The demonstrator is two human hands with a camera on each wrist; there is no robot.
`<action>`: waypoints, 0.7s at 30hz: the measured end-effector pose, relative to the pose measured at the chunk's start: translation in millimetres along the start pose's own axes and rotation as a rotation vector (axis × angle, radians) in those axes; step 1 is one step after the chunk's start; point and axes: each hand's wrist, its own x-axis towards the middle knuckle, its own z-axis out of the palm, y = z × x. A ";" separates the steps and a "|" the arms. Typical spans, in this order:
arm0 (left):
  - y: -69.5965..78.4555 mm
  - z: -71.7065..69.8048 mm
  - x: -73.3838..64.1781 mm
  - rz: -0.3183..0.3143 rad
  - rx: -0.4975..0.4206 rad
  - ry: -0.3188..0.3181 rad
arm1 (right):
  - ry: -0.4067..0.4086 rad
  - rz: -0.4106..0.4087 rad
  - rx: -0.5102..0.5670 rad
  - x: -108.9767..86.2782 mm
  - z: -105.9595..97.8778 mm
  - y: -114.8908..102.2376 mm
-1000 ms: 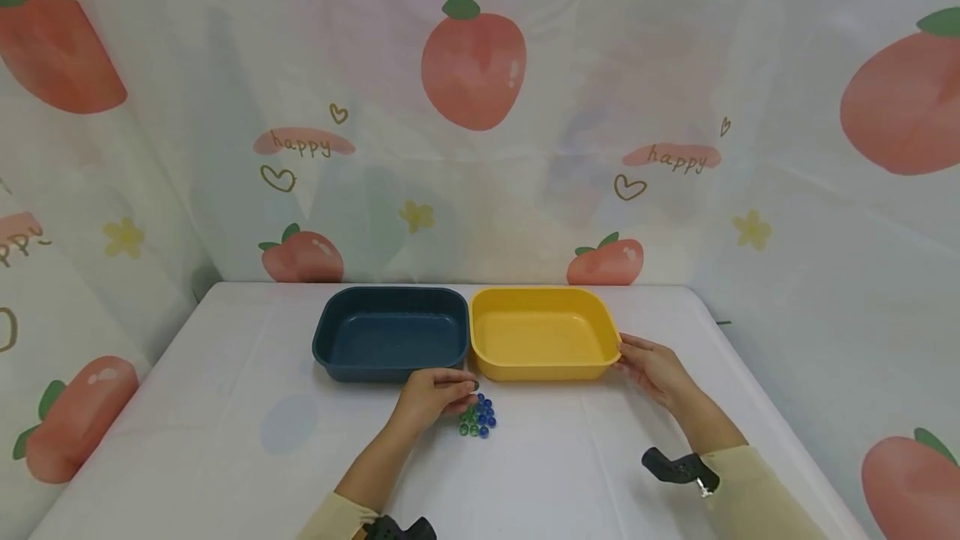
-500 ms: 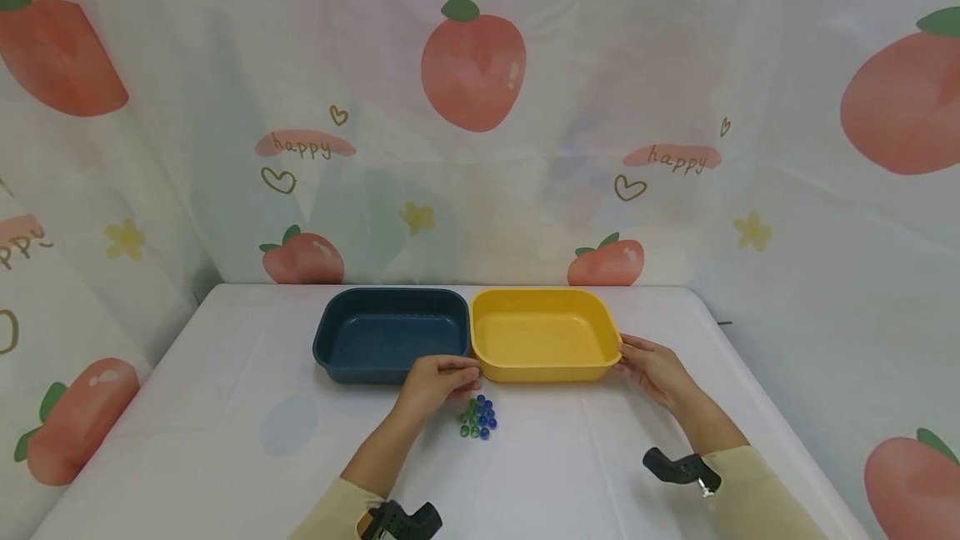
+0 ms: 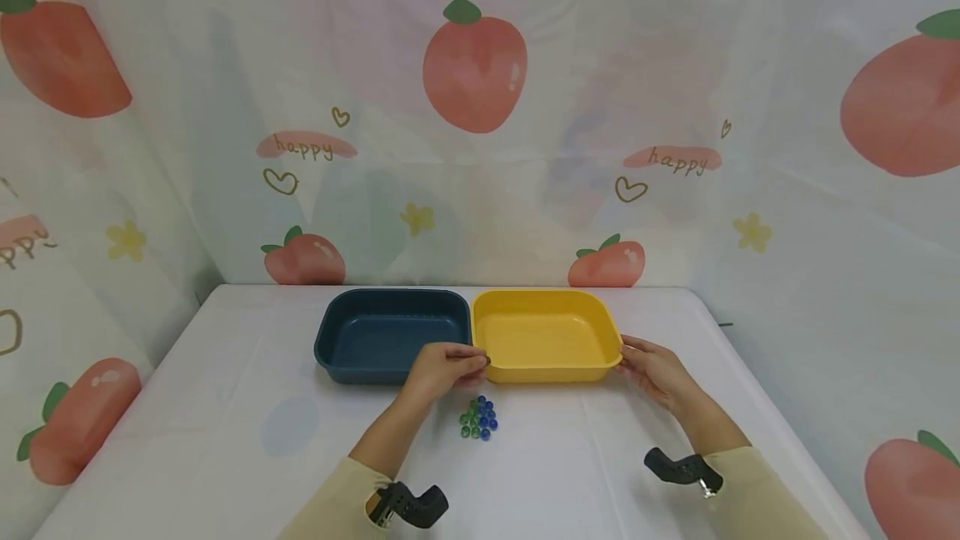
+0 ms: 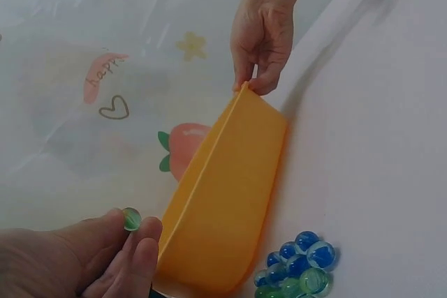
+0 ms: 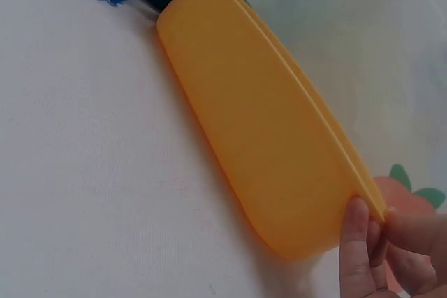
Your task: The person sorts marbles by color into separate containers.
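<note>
Between thumb and fingertips my left hand (image 3: 442,373) pinches a clear green marble (image 4: 131,219). It hovers by the near left corner of the yellow bin (image 3: 547,374), close to the dark blue bin (image 3: 352,373). My right hand (image 3: 655,369) grips the yellow bin's rim at its right end, thumb on one side and fingers on the other, as the right wrist view shows. On the cloth in front of the bins lies a cluster of blue marbles (image 3: 484,422) and green marbles (image 3: 466,420), just below my left hand.
Both bins stand side by side at the back of a white-covered table (image 3: 225,407). Behind them hangs a fruit-printed curtain (image 3: 480,215). Black wrist cameras sit on both forearms.
My left hand has moved up and slightly right with the marble, from beside the cluster to the yellow bin's near left corner. The right hand keeps its place on the rim.
</note>
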 end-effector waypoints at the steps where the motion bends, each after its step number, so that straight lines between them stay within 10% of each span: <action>1: 0.8 0.5 1.1 0.005 0.005 -0.001 | -0.002 0.004 0.008 -0.3 -0.3 -0.2; 21: 13.0 14.9 19.7 0.012 0.032 0.044 | -0.033 0.030 0.076 -0.7 -3.5 -2.3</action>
